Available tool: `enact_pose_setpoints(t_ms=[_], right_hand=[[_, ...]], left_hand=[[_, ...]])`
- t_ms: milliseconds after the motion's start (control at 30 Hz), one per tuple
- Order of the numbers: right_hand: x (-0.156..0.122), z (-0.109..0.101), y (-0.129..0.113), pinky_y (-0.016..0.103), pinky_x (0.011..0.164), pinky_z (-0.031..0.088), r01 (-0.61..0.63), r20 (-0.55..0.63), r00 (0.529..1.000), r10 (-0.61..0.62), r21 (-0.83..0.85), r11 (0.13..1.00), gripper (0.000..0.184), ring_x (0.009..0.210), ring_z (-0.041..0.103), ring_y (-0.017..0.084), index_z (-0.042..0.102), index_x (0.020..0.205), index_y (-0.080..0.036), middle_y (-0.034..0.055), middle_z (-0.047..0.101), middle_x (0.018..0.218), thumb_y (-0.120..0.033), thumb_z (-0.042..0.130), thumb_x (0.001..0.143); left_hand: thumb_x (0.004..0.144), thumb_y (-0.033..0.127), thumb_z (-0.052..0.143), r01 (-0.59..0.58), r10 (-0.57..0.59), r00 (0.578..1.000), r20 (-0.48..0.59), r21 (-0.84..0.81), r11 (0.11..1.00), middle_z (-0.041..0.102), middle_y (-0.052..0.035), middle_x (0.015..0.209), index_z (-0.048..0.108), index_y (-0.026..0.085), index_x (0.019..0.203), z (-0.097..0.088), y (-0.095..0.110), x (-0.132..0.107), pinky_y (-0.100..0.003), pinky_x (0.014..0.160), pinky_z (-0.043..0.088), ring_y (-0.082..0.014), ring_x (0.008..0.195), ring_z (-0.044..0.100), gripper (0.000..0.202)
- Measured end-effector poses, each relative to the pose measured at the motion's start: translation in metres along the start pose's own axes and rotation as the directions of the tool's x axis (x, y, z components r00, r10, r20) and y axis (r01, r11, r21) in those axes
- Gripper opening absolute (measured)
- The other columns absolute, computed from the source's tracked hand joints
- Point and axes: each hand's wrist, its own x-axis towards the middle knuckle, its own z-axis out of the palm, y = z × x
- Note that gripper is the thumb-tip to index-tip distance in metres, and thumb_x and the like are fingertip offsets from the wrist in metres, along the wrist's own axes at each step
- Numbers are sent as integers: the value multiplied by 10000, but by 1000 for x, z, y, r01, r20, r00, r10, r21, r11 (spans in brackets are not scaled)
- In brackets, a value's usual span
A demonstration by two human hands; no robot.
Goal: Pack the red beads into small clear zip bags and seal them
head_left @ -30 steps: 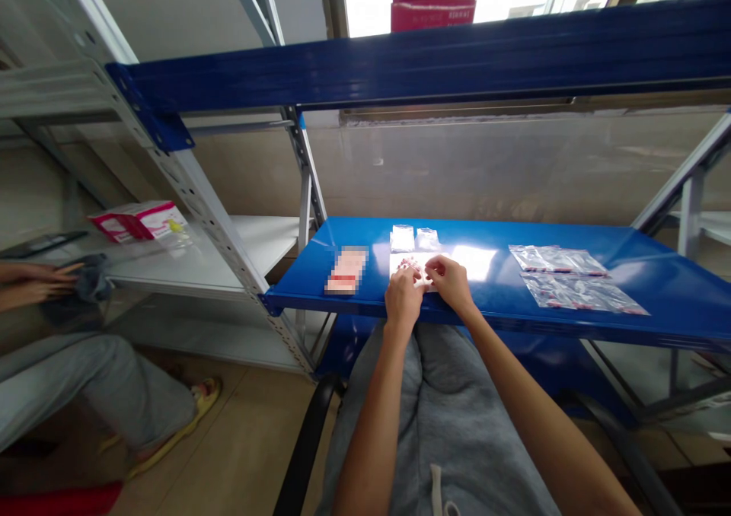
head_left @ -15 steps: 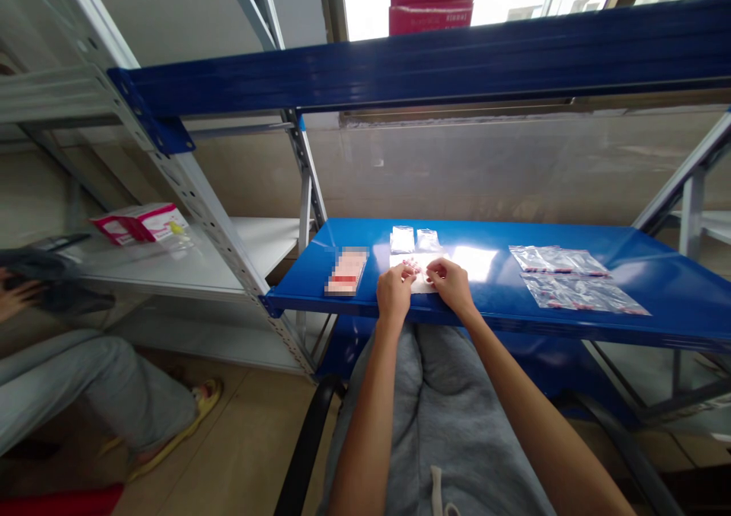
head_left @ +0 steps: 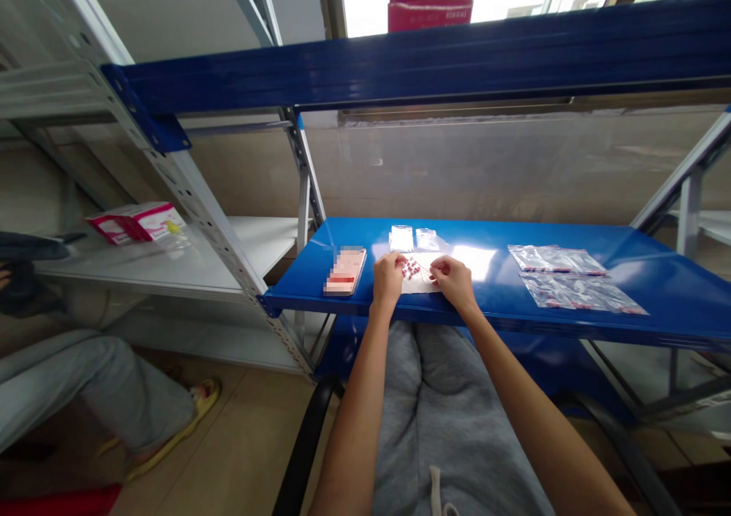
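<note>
Several small red-and-white bead-like pieces (head_left: 410, 268) lie in a cluster on a white sheet (head_left: 421, 285) at the front of the blue shelf (head_left: 485, 291). My left hand (head_left: 388, 278) is closed at the cluster's left side, fingertips pressed together; what they hold, if anything, is too small to tell. My right hand (head_left: 455, 280) pinches a thin strand (head_left: 425, 269) at the sheet's right side, and the strand runs toward the pieces. Behind the sheet lie two small white packets (head_left: 402, 239), side by side.
A phone (head_left: 346, 271) lies left of my hands. Several clear plastic bags (head_left: 563, 261) with red bits lie to the right. A blue beam (head_left: 400, 71) crosses above the shelf. On the left, a pink-and-white box (head_left: 137, 223) stands on a white shelf, near a seated person's leg (head_left: 103, 387).
My left hand has shifted slightly left, away from the pieces, so the red cluster now shows plainly. My right hand has moved a little right, and the thin strand has become visible.
</note>
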Motion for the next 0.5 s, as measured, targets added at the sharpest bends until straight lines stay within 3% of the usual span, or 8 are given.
enact_pose_setpoints(t_ms=[200, 300, 400, 500], right_hand=[[-3, 1, -2, 322, 570, 570, -29, -6, 1000, 30, 47, 998, 117, 660, 725, 232, 639, 784, -213, 32, 694, 696, -315, 613, 733], [-6, 2, -9, 328, 598, 570, -32, 2, 999, 33, 141, 989, 174, 652, 721, 227, 641, 796, -204, 30, 692, 691, -358, 668, 718], [-12, 5, -20, 322, 629, 570, -83, 43, 996, 73, 338, 937, 307, 685, 729, 224, 636, 837, -201, 32, 712, 716, -435, 760, 681], [-19, 6, -30, 291, 625, 543, -167, 86, 986, 144, 458, 873, 397, 735, 737, 226, 622, 823, -207, 35, 728, 736, -474, 836, 623]], left_hand=[[911, 70, 601, 47, -48, 996, -80, -15, 999, 751, -83, 970, 747, 173, 950, -18, 5, -19, -288, 869, 525, -194, 922, 693, 183], [935, 195, 649, 95, -103, 991, -83, -100, 990, 762, -91, 960, 742, 162, 1035, -16, 13, -25, -305, 858, 538, -199, 879, 705, 141], [920, 323, 701, 218, -225, 974, 13, -306, 927, 778, -115, 1003, 696, 139, 1198, -6, 24, -25, -305, 795, 566, -213, 877, 731, 334], [875, 259, 741, 290, -268, 956, 116, -474, 832, 783, -121, 1019, 697, 131, 1187, 4, 31, -23, -275, 740, 576, -210, 881, 748, 340]])
